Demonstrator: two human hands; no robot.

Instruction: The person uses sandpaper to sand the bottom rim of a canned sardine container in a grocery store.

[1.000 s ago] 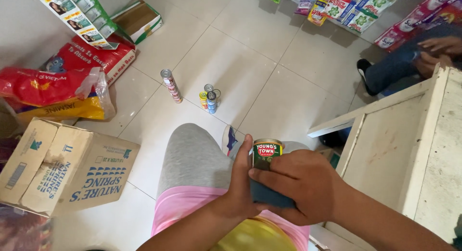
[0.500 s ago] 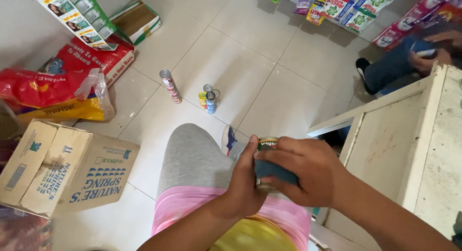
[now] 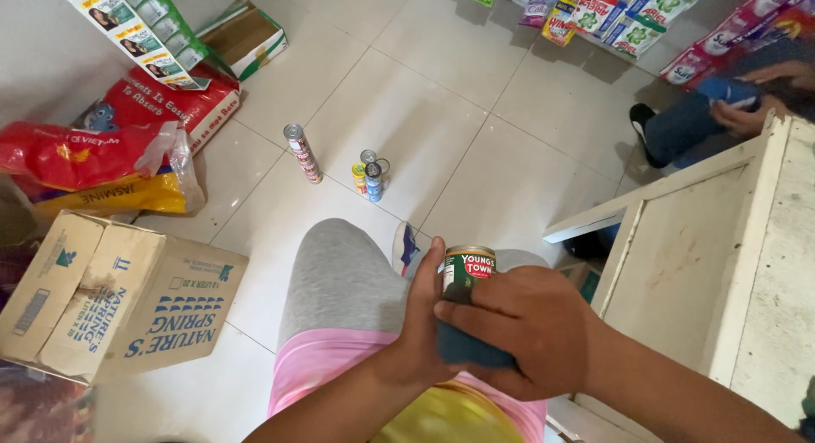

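Scanning left to right: cardboard box (image 3: 102, 303) on floor at 9 o'clock, stacked tins (image 3: 302, 152) and small cans (image 3: 370, 174) at 12. Left hand (image 3: 424, 316) wraps the green can (image 3: 467, 269) to steady it over the lap; right hand (image 3: 518, 328) presses a dark cloth (image 3: 465, 345) against it, apparently wiping. White shelf (image 3: 705, 273) at 3.
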